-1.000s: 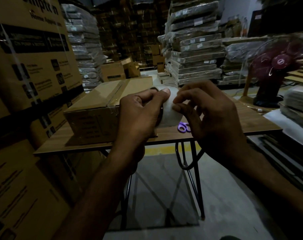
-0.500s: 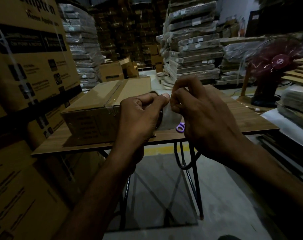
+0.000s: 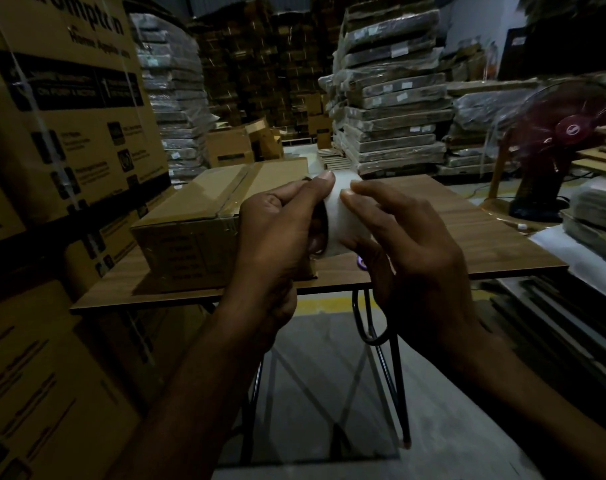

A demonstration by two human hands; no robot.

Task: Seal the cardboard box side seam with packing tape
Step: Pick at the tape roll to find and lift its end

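Note:
A brown cardboard box lies on the left part of the wooden table, with clear tape along its top seam. In front of the box I hold a pale roll of packing tape in the air. My left hand grips the roll from the left, thumb on its top edge. My right hand rests its fingertips on the roll's outer face from the right. Whether a tape end is lifted cannot be made out.
A purple scissors handle peeks out on the table under my right hand. Tall printed cartons stand close on the left. A red fan stands at the right. Wrapped stacks fill the back.
My right hand has come down from pinching at the roll's top to lying its fingers across the roll's face. The left hand keeps its grip; the view shifted slightly.

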